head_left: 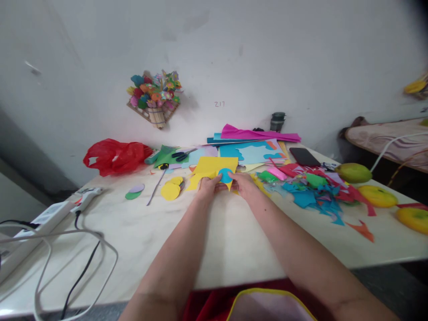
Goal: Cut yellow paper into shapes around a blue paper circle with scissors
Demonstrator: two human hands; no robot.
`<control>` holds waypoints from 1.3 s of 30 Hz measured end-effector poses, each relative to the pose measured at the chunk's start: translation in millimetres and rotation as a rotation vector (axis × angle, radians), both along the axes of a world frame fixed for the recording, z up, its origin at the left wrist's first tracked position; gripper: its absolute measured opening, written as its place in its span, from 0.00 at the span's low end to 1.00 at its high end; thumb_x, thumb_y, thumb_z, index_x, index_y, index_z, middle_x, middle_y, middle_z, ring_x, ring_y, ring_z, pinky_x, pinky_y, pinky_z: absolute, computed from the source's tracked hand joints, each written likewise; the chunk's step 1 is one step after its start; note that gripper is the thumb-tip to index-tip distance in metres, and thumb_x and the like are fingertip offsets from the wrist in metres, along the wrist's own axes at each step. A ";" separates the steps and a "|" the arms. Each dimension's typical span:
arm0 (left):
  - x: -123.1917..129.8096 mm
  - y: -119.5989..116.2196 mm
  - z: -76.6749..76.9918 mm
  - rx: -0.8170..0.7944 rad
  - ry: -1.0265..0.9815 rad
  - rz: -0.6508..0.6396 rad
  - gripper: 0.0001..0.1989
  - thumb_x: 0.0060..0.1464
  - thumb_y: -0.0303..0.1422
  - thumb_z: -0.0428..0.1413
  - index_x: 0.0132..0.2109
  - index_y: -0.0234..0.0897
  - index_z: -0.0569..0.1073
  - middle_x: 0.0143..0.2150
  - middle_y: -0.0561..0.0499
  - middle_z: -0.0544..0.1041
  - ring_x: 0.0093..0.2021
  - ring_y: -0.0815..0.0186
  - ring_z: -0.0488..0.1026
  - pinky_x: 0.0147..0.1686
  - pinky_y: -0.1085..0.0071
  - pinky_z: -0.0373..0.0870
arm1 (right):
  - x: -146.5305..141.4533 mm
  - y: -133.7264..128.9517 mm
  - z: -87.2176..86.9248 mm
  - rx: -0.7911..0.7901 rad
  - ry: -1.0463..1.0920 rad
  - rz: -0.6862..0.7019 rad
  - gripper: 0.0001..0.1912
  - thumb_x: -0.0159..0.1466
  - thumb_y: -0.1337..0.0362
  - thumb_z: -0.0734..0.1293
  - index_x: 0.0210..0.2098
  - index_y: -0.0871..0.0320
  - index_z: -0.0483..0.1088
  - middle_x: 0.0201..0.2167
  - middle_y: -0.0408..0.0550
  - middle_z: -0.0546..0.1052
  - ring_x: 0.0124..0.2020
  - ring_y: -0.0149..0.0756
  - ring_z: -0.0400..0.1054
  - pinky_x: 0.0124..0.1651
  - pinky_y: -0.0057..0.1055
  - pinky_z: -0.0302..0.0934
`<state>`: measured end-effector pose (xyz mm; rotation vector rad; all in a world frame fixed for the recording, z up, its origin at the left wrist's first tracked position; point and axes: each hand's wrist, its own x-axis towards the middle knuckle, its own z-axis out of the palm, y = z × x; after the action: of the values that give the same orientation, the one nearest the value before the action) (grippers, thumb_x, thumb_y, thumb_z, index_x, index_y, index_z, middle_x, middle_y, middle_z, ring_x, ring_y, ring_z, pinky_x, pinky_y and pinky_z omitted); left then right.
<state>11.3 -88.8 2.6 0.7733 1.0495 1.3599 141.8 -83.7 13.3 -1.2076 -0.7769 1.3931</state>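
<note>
Both hands meet at the middle of the table, over a yellow paper sheet (216,164). A blue paper circle (226,175) lies against the yellow paper between my thumbs. My left hand (207,183) pinches the paper from the left, its thumb at the circle's edge. From the right, my right hand (241,182) grips the same paper with its thumb by the circle. The fingers underneath are mostly hidden. Left of my hands are several cut yellow circles (170,191), partly overlapping. Farther left lie a lilac circle (137,189) and a green circle (133,195).
Black-handled scissors (181,155) and a red plastic bag (115,156) lie at the back left. Paper scraps (314,196), a phone (304,157) and mangoes (377,196) fill the right. A power strip (50,216) with loose cables occupies the left edge. A dark cup (277,121) stands behind.
</note>
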 end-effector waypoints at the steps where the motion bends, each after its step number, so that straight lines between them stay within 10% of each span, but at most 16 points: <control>1: 0.0 -0.3 0.1 0.004 -0.001 -0.003 0.16 0.44 0.28 0.75 0.37 0.25 0.79 0.27 0.43 0.82 0.25 0.62 0.80 0.29 0.70 0.80 | -0.1 0.0 0.2 -0.002 -0.002 -0.004 0.11 0.58 0.71 0.77 0.24 0.59 0.73 0.19 0.45 0.77 0.20 0.34 0.70 0.22 0.28 0.63; 39: 0.1 3.2 1.2 -0.058 0.091 0.045 0.12 0.47 0.28 0.73 0.32 0.28 0.77 0.20 0.48 0.77 0.17 0.65 0.75 0.23 0.73 0.76 | 1.8 0.2 1.9 -0.005 0.042 0.039 0.08 0.63 0.67 0.72 0.27 0.59 0.74 0.19 0.45 0.77 0.19 0.33 0.68 0.19 0.27 0.59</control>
<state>11.5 -85.6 3.8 0.7778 1.1791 1.3369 143.6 -83.5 15.1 -1.1698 -0.7715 1.4483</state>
